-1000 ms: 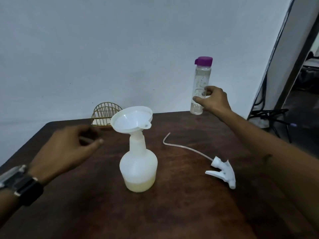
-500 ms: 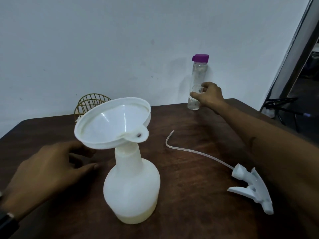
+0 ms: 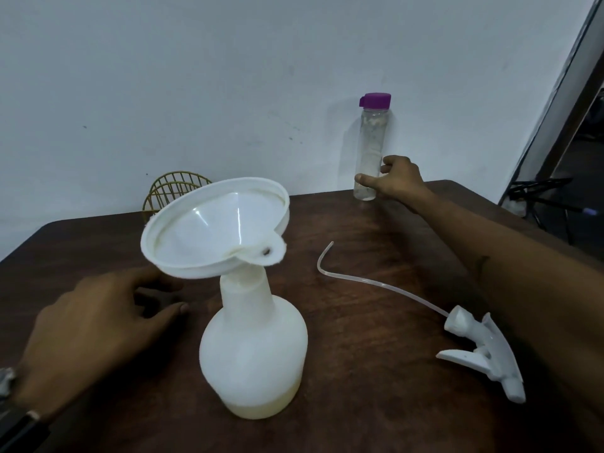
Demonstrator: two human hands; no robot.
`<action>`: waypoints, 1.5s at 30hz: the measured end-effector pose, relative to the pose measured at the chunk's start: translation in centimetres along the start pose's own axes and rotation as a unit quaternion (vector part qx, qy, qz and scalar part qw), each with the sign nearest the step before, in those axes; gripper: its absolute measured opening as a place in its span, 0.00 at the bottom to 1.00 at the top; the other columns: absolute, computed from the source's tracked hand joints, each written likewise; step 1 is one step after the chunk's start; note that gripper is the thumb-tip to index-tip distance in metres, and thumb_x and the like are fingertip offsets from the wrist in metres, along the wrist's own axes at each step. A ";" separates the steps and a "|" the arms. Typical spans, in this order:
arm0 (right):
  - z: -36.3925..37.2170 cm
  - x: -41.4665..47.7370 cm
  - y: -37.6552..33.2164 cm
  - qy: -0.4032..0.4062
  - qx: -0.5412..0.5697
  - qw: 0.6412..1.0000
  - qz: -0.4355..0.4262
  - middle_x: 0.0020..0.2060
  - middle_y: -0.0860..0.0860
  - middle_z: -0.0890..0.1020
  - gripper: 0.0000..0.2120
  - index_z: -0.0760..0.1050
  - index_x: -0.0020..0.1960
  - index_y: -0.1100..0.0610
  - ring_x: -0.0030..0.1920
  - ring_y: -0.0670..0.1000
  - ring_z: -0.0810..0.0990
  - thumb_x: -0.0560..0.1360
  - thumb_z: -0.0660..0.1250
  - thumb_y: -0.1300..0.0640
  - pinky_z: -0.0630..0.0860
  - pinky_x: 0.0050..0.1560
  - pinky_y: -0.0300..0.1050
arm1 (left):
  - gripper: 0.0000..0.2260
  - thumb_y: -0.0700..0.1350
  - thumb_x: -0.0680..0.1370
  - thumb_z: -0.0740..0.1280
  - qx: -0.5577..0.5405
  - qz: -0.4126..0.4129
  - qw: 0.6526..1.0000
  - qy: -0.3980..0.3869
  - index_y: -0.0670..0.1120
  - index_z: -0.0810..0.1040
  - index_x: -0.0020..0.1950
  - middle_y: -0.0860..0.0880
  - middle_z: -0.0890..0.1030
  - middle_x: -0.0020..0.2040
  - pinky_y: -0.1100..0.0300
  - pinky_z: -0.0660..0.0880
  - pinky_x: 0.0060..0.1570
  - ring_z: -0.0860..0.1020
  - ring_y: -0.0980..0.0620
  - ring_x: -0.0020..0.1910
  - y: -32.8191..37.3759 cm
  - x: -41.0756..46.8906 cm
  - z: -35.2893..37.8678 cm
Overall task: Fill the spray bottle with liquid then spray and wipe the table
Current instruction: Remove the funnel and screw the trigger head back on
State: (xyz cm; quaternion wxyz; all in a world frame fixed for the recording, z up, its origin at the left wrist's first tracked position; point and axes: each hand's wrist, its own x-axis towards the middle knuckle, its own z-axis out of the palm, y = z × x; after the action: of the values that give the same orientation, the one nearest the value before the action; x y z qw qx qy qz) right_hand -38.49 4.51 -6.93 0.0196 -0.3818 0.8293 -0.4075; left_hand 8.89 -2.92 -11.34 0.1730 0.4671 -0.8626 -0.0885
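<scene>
While the dark wooden table (image 3: 376,403) stands against a plain white wall (image 3: 196,76), the spray bottle (image 3: 253,354) is upright at its middle, with a white funnel (image 3: 215,230) in its neck. The right hand (image 3: 397,183) grips the purple-capped clear bottle (image 3: 371,138) near the wall. The left hand (image 3: 94,331) is loosely spread and holds nothing. Any print on the clear bottle is too faint to read.

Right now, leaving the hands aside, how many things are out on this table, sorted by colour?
White: 3 (spray bottle, funnel in its neck, trigger head)
Clear with purple cap: 1 (clear bottle)
Gold: 1 (wire rack)
Total: 5
</scene>
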 end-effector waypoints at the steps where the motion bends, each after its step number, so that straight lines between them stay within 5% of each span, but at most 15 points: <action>1: -0.2 -0.1 0.1 -0.006 -0.003 1.000 0.013 0.71 0.59 0.76 0.43 0.67 0.75 0.65 0.69 0.59 0.76 0.72 0.76 0.39 0.75 0.66 0.51 | 0.22 0.75 0.65 0.67 -0.001 0.002 1.000 -0.001 0.69 0.79 0.56 0.69 0.83 0.45 0.53 0.83 0.47 0.82 0.65 0.44 0.2 -0.2 -0.2; 6: -2.0 -2.2 -0.3 -0.014 0.020 0.999 0.024 0.74 0.58 0.73 0.45 0.63 0.79 0.60 0.70 0.59 0.76 0.72 0.75 0.38 0.78 0.66 0.59 | 0.25 0.79 0.63 0.64 -0.017 0.006 1.000 -0.009 0.72 0.77 0.56 0.69 0.82 0.47 0.51 0.83 0.48 0.82 0.63 0.49 1.1 -1.6 -1.1; 10: -4.4 -7.0 -2.9 -0.006 0.058 0.998 -0.037 0.67 0.53 0.79 0.34 0.69 0.75 0.54 0.64 0.54 0.80 0.75 0.75 0.44 0.79 0.64 0.59 | 0.13 0.61 0.72 0.74 -0.108 0.014 0.994 -0.004 0.64 0.79 0.55 0.65 0.81 0.56 0.55 0.79 0.56 0.80 0.62 0.55 3.0 -3.6 -2.5; 16: -10.1 -20.1 -13.8 -0.082 0.293 0.939 -0.162 0.61 0.49 0.83 0.16 0.78 0.66 0.54 0.58 0.50 0.85 0.81 0.68 0.49 0.85 0.54 0.49 | 0.18 0.49 0.75 0.76 -0.187 0.030 0.981 0.036 0.57 0.79 0.64 0.61 0.82 0.59 0.55 0.79 0.60 0.79 0.58 0.61 5.0 -7.0 -5.5; 21: -10.7 -27.7 -18.7 -0.212 0.193 0.930 -0.228 0.70 0.41 0.74 0.41 0.68 0.74 0.39 0.67 0.42 0.77 0.64 0.76 0.32 0.79 0.62 0.45 | 0.18 0.48 0.75 0.76 -0.218 0.048 0.973 0.054 0.54 0.79 0.65 0.59 0.83 0.59 0.57 0.77 0.61 0.80 0.57 0.60 7.1 -9.4 -7.6; 25: -8.3 -30.5 -18.8 -0.175 0.170 0.951 -0.192 0.77 0.45 0.66 0.54 0.57 0.78 0.38 0.75 0.45 0.67 0.60 0.80 0.33 0.72 0.70 0.46 | 0.19 0.48 0.75 0.76 -0.230 0.039 0.971 0.058 0.53 0.78 0.65 0.58 0.83 0.58 0.62 0.74 0.57 0.80 0.56 0.59 8.8 -11.0 -7.9; 28: -7.6 -31.1 -19.0 -0.130 0.169 0.961 -0.175 0.78 0.48 0.63 0.52 0.56 0.79 0.41 0.69 0.44 0.66 0.64 0.81 0.37 0.70 0.50 0.25 | 0.21 0.49 0.75 0.76 -0.228 0.039 0.972 0.050 0.52 0.77 0.67 0.56 0.82 0.61 0.64 0.74 0.55 0.80 0.59 0.56 9.7 -12.0 -7.8; 31: -7.0 -31.0 -19.3 -0.105 0.157 0.969 -0.161 0.78 0.48 0.63 0.51 0.57 0.79 0.43 0.65 0.44 0.67 0.65 0.81 0.39 0.69 0.37 0.24 | 0.23 0.51 0.74 0.76 -0.229 0.034 0.972 0.047 0.51 0.77 0.67 0.55 0.82 0.63 0.59 0.77 0.58 0.81 0.58 0.57 10.2 -12.8 -7.3; 37: -5.5 -30.7 -19.9 -0.086 0.235 0.966 -0.064 0.73 0.53 0.70 0.46 0.64 0.77 0.48 0.68 0.51 0.74 0.65 0.82 0.42 0.76 0.62 0.46 | 0.27 0.51 0.74 0.76 -0.236 0.032 0.970 0.045 0.49 0.75 0.71 0.53 0.80 0.66 0.56 0.77 0.61 0.80 0.53 0.62 10.4 -13.7 -6.9; 45: -5.7 -30.5 -20.3 -0.041 0.326 0.943 -0.048 0.66 0.50 0.73 0.44 0.65 0.77 0.55 0.61 0.47 0.75 0.68 0.82 0.49 0.75 0.61 0.41 | 0.31 0.56 0.71 0.78 -0.233 0.040 0.971 0.035 0.48 0.73 0.71 0.52 0.80 0.67 0.51 0.80 0.60 0.80 0.53 0.62 10.7 -13.5 -6.8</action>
State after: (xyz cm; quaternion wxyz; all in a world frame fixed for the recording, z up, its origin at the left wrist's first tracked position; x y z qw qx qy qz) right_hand -6.33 20.42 2.37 0.1575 -0.4100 0.6304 -0.6401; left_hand 9.99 14.31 -4.57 0.3107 0.3821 -0.8294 -0.2637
